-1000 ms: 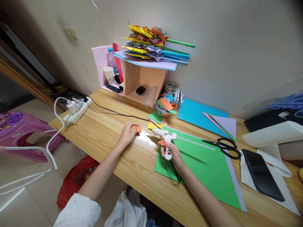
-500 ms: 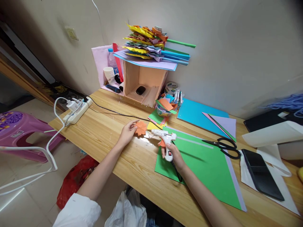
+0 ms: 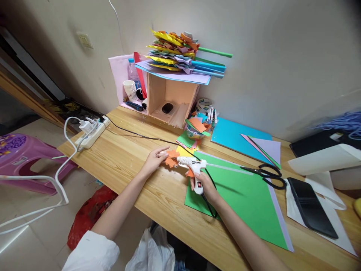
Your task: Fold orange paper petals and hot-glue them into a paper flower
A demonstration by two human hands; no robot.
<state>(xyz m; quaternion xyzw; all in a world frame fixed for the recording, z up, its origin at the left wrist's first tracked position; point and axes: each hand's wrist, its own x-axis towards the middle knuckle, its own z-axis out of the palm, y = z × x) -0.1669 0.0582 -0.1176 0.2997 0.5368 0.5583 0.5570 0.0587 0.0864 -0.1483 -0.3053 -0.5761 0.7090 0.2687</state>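
My left hand (image 3: pixel 153 162) is closed on an orange paper flower (image 3: pixel 171 159), pinching it at its left side above the wooden table. In my right hand (image 3: pixel 205 183) is a white hot glue gun (image 3: pixel 194 164) with an orange trigger, gripped round its handle. A clear glue stick (image 3: pixel 225 168) sticks out of the gun's back end. The nozzle points left and sits at the flower's right edge; whether it touches the paper I cannot tell. The gun's black cord hangs below my right hand, over a green sheet (image 3: pixel 239 210).
Black scissors (image 3: pixel 265 172) and a black phone (image 3: pixel 311 207) lie to the right. Behind stand a bowl of paper scraps (image 3: pixel 195 131) and an open box (image 3: pixel 172 94) topped with folded paper flowers (image 3: pixel 175 51). A white power strip (image 3: pixel 93 131) is at the left edge.
The orange flower has tilted and shifted slightly right in my left hand. My right hand has brought the glue gun a little left, so its nozzle now meets the flower's edge in view.
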